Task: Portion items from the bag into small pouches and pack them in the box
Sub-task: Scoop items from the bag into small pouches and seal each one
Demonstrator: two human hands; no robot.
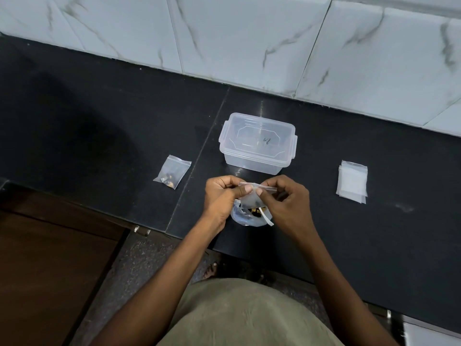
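Both hands hold one small clear zip pouch (250, 199) at its top strip, just above the counter's front edge. My left hand (222, 193) pinches the strip's left part and my right hand (284, 199) pinches its right part. Under the pouch lies the open plastic bag (245, 217) with dark and yellowish items inside. A clear plastic box (258, 143) with its lid on stands right behind my hands. A filled pouch (172, 174) lies to the left on the counter. A stack of empty pouches (352, 182) lies to the right.
The black stone counter (99, 126) runs to a white marble-tiled wall (249, 41) at the back. A brown wooden cabinet (50, 258) sits below the counter's left part. Speckled floor and a foot show under the front edge.
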